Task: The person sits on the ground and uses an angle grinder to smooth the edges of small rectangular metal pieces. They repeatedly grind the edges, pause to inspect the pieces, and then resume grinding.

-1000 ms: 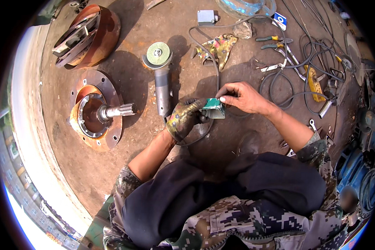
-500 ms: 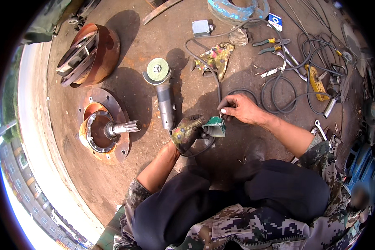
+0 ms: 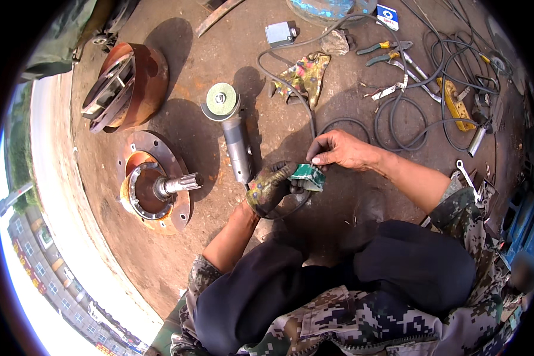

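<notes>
My left hand (image 3: 272, 187), in a dirty patterned work glove, grips a small green and white packet (image 3: 308, 175) in front of my knees. My bare right hand (image 3: 342, 149) is closed in a pinch at the packet's upper right corner; whatever lies between its fingertips is too small to make out. Just beyond my gloved hand an angle grinder (image 3: 237, 151) with a pale green disc lies on the ground. The matching patterned glove (image 3: 305, 78) lies crumpled farther off.
On the left are a flanged housing with a splined shaft (image 3: 178, 186) and a rusty drum-shaped part (image 3: 145, 86). A grey box (image 3: 280, 34), pliers (image 3: 385, 53), coiled black cable (image 3: 397, 145), a yellow power strip (image 3: 455, 104) and a spanner (image 3: 469, 180) lie beyond and to the right.
My right hand's fingertips have come down closer to the packet's corner, and the packet has tilted slightly. The left hand keeps its hold. The whole view has shifted a little.
</notes>
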`<state>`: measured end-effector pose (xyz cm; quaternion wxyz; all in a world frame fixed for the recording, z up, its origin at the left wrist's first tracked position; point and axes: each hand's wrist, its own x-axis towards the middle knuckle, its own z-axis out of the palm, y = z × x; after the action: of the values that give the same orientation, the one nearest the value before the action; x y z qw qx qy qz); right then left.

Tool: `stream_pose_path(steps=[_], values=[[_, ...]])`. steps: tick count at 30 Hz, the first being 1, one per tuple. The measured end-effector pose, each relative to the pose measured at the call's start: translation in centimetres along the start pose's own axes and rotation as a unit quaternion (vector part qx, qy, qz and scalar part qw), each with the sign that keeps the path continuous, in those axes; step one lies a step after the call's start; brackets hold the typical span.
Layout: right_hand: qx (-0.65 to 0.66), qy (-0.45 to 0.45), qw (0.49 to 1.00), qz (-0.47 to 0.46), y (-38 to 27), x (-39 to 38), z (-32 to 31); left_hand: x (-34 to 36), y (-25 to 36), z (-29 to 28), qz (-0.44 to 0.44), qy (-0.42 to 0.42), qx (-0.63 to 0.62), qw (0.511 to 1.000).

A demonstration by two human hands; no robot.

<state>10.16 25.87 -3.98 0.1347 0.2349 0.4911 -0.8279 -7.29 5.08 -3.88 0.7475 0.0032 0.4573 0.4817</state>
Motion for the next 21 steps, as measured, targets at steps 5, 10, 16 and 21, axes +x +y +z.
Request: stream_pose_path(steps=[5,10,16,21], values=[[0.095,0.065,0.993,0.039,0.7,0.6,-1.8,-0.4,0.8,0.0,-0.03,0.028,0.191,0.981],[0.0,0.091,0.996,-0.014,-1.4,-0.1,-2.3,-1.4,2.6,1.9,0.011,0.106,0.714,0.692],[-0.073,0.143,0.985,-0.062,-2.2,-2.4,-4.2,2.1,16.4,7.3,0.214,0.224,0.706,0.637],[-0.058,0.173,0.981,-0.07,-1.8,-2.4,-4.5,13.5,25.6,2.1,0.306,0.266,0.746,0.528]])
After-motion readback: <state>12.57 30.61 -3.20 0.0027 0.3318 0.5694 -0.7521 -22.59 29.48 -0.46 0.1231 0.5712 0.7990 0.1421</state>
